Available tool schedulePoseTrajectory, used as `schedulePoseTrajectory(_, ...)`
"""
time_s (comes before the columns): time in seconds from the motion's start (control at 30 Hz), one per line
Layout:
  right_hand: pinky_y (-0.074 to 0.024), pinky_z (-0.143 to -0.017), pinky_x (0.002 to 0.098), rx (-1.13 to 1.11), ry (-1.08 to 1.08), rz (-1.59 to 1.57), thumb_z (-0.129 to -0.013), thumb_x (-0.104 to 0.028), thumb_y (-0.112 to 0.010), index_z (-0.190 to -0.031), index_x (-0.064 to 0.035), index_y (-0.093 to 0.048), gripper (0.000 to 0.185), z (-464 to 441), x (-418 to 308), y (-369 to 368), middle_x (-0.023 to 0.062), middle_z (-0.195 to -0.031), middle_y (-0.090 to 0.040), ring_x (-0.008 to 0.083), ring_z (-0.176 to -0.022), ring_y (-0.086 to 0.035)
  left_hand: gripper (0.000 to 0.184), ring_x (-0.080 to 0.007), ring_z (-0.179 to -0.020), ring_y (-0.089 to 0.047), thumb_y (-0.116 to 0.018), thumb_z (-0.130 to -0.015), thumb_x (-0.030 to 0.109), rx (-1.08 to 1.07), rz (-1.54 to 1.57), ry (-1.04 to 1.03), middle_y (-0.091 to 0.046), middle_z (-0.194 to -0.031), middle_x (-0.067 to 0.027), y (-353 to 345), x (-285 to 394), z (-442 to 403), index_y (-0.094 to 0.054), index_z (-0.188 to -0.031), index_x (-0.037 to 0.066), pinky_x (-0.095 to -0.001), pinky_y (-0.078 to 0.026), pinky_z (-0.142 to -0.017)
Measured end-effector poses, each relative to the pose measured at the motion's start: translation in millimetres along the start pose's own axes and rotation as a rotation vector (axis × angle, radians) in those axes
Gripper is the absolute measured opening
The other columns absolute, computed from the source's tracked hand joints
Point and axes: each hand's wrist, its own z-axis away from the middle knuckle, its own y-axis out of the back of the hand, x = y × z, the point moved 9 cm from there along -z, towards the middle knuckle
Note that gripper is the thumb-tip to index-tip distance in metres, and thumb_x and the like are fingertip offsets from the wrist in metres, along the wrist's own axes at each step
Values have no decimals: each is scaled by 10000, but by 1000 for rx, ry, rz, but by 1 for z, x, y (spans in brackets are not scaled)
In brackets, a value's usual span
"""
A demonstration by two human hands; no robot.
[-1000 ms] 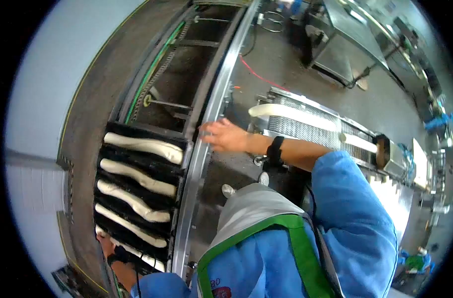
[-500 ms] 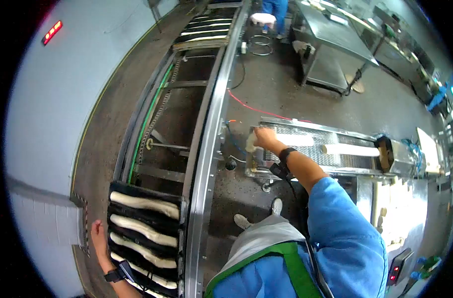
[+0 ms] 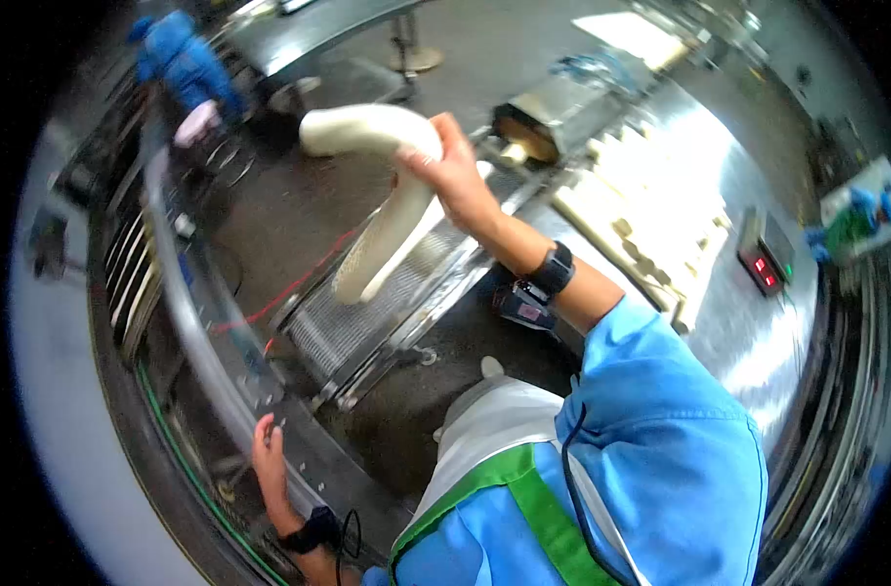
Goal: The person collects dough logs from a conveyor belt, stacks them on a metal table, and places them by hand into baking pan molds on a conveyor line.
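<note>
My right hand [image 3: 452, 174] is closed around a long pale dough roll [image 3: 367, 127] near its middle, lifted above the mesh conveyor [image 3: 357, 327]. One end of the roll juts out to the left; the other droops toward the mesh. Partly behind it, another dough roll [image 3: 428, 227] lies along the conveyor. My left hand [image 3: 268, 451] holds nothing, its fingers stretched out beside the metal rail [image 3: 313, 469] of the long tray line at lower left.
Several dough pieces [image 3: 641, 225] lie on the steel table [image 3: 748, 342] at right, near a display box [image 3: 764, 256] with red digits. A metal housing [image 3: 562, 112] stands at the conveyor's far end. A person in blue [image 3: 186, 63] is at upper left, near black trays [image 3: 131, 283] of dough.
My right hand has raised a dough roll off the conveyor end. The view has swung right, and the filled trays near my left hand have left the picture.
</note>
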Motion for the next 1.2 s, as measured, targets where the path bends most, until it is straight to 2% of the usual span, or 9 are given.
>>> schedulePoseTrajectory(0.23, -484, -432, 251, 805, 81, -27, -745, -270, -586, -930, -41, -266, 436, 37, -43, 293, 156, -814, -470, 178, -563, -555, 585, -291, -1157, -282, -557, -727, 216, -57, -617, -320, -318, -1247, -124, -165, 84, -146, -284, -1233, 116, -424, -234, -925)
schedulePoseTrajectory(0.3, -456, -703, 390, 1014, -111, 568, -663, -326, -654, -1020, 22, -292, 616, 69, 10, 409, 216, -950, -441, 316, -817, -512, 612, -288, -1142, -307, -568, -703, 185, -12, -695, -342, -328, -1241, -126, -193, 99, -162, -278, -1237, 115, -429, -230, -921)
schedulePoseTrajectory(0.37, -384, -790, 430, 902, -400, 1424, -626, -264, -658, -1212, 33, -214, 793, 104, 68, 462, 306, -1144, -306, 385, -924, -451, 640, -299, -1121, -331, -571, -671, 135, -207, -691, -338, -333, -1236, -136, -223, 86, -182, -274, -1238, 115, -435, -241, -909)
schedulePoseTrajectory(0.43, -361, -802, 473, 472, -828, 1465, -677, -254, -586, -1106, -63, -456, 487, 112, 89, 436, 195, -1216, -324, 356, -1032, -400, 669, -313, -1094, -349, -576, -634, 97, -248, -671, -347, -370, -1191, -152, -230, 76, -191, -278, -1232, 115, -429, -268, -894)
schedulePoseTrajectory(0.57, -186, -928, 530, 248, -755, 1589, -727, -204, -457, -884, -37, -599, 270, 114, 126, 387, 126, -1146, -426, 308, -1205, -208, 710, -347, -997, -404, -604, -582, 24, -187, -744, -364, -429, -1073, -168, -220, 110, -156, -296, -1217, 107, -408, -326, -852)
schedulePoseTrajectory(0.7, -259, -866, 511, 226, -644, 1631, -724, -224, -470, -869, -21, -587, 276, 116, 110, 360, 125, -1088, -463, 299, -1157, -266, 509, -324, -844, -486, -574, -612, 61, -99, -938, -368, -482, -959, -171, -188, 90, -161, -397, -1089, 54, -392, -406, -717)
schedulePoseTrajectory(0.77, -316, -819, 489, 193, -625, 1674, -719, -252, -496, -862, -34, -584, 276, 120, 101, 348, 110, -1051, -488, 300, -1112, -316, 356, -262, -738, -512, -525, -631, 81, -401, -406, -133, -509, -828, -152, -187, 77, -161, -454, -971, 5, -348, -413, -658)
schedulePoseTrajectory(1.03, -478, -657, 306, -288, -939, -502, -798, -516, -384, -1053, 47, -431, 620, 122, 127, 136, 164, -891, -539, 206, -762, -565, 403, -109, -770, -485, -502, -662, 133, -562, 212, -160, -517, -862, -61, -203, 291, -107, -464, -1028, -33, -222, -388, -682)
schedulePoseTrajectory(1.2, -501, -645, 308, 23, -577, -789, -749, -578, -404, -1048, -31, -287, 635, 45, 77, 128, 129, -873, -500, 217, -714, -561, 529, -104, -801, -474, -596, -649, 245, -832, 336, -414, -501, -922, -65, -278, 414, -38, -425, -1073, -22, -219, -374, -730)
